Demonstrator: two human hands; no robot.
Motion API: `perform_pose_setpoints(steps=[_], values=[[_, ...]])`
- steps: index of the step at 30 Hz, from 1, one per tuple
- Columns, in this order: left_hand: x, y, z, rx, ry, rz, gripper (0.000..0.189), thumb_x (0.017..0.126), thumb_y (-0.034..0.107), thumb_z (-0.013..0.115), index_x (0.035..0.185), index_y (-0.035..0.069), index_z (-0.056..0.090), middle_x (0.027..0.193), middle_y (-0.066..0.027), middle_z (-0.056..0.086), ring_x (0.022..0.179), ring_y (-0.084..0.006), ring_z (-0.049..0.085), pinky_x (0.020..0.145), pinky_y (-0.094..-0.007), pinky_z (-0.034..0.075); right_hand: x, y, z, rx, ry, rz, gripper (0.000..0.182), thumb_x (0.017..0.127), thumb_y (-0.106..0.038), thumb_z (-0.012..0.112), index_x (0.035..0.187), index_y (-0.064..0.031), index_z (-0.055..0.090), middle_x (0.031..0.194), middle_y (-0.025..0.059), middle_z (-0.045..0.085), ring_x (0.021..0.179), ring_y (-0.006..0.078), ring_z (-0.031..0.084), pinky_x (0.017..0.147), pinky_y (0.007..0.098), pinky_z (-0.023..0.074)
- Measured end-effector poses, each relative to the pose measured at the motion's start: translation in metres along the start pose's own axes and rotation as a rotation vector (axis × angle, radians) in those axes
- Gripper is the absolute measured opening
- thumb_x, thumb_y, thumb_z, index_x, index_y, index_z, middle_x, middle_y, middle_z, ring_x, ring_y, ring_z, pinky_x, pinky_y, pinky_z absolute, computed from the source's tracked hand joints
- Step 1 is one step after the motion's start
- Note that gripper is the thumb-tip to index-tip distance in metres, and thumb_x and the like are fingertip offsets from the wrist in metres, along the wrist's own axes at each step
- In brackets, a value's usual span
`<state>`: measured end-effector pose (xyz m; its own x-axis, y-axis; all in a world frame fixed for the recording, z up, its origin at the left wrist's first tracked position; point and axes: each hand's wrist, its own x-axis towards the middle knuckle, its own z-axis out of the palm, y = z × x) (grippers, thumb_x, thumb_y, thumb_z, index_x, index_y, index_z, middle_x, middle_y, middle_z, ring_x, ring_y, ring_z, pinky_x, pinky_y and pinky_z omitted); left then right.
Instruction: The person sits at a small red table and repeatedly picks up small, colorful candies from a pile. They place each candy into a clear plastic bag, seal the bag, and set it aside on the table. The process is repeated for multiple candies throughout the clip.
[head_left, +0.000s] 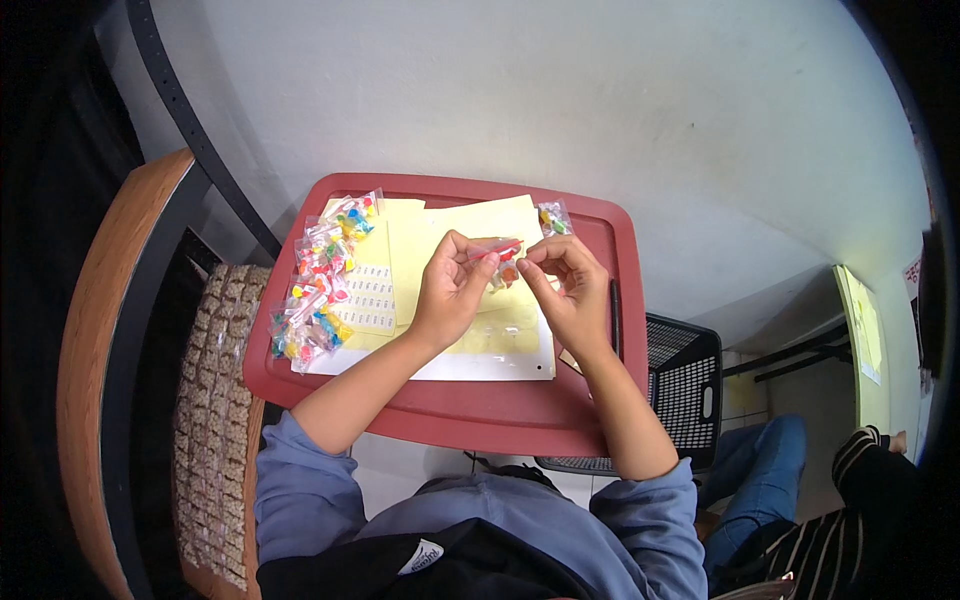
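Note:
Over the middle of a red plastic lid, my left hand holds a small clear zip bag with a red seal strip and colourful pieces inside. The fingertips of my right hand are at the bag's right edge; whether they pinch it I cannot tell. Yellow sheets lie under the hands, on top of a white sheet. A sheet of small printed stickers lies to their left. Filled small bags are heaped along the left side, and another filled bag lies behind my right hand.
A black pen-like stick lies at the lid's right side. A black plastic basket stands below on the right. On the left are a woven surface and a wooden edge. Another person in jeans sits at the right.

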<state>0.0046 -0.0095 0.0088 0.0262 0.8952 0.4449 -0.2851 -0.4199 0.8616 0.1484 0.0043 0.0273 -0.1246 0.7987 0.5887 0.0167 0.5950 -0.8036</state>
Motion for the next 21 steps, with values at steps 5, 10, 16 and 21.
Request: perform_pose_setpoints(steps=[5,10,16,21], values=[[-0.0014,-0.0026,-0.0006,0.026,-0.02,-0.008,0.009,0.09,0.008,0.048,0.09,0.004,0.04,0.109,-0.0191,0.057,0.103,-0.0178,0.055,0.088,-0.0307,0.045,0.0015,0.0033,-0.0022,-0.019,-0.026,-0.017,0.006,0.075,-0.002,0.065,0.076,0.0009,0.059,0.074,0.0077,0.06,0.066,0.0124,0.062,0.06,0.0229,0.0487],[-0.0039,-0.0027,-0.001,0.037,-0.033,-0.007,0.01,0.09,0.008,0.049,0.091,0.004,0.04,0.109,-0.0191,0.056,0.105,-0.0185,0.054,0.089,-0.0313,0.043,0.0013,0.0032,-0.0016,-0.014,-0.014,-0.01,0.006,0.075,-0.002,0.065,0.075,0.001,0.06,0.073,0.0076,0.06,0.065,0.0122,0.062,0.059,0.0224,0.0481],[-0.0031,0.0017,0.0036,0.009,-0.055,0.033,0.01,0.089,0.007,0.048,0.09,0.002,0.039,0.107,-0.0181,0.055,0.104,-0.0184,0.054,0.089,-0.0324,0.047,0.0013,0.0023,-0.0008,0.008,-0.004,0.02,0.006,0.075,-0.001,0.065,0.076,0.0022,0.06,0.075,0.0085,0.06,0.066,0.0129,0.062,0.061,0.0228,0.049],[-0.003,0.0024,0.0045,0.011,-0.075,0.055,0.01,0.089,0.005,0.048,0.089,0.001,0.039,0.107,-0.0187,0.054,0.103,-0.0193,0.054,0.09,-0.0338,0.048,0.0006,0.0013,-0.0007,0.001,0.012,0.019,0.006,0.074,0.0,0.065,0.076,0.0026,0.06,0.075,0.0086,0.06,0.066,0.0132,0.063,0.061,0.0231,0.0494]])
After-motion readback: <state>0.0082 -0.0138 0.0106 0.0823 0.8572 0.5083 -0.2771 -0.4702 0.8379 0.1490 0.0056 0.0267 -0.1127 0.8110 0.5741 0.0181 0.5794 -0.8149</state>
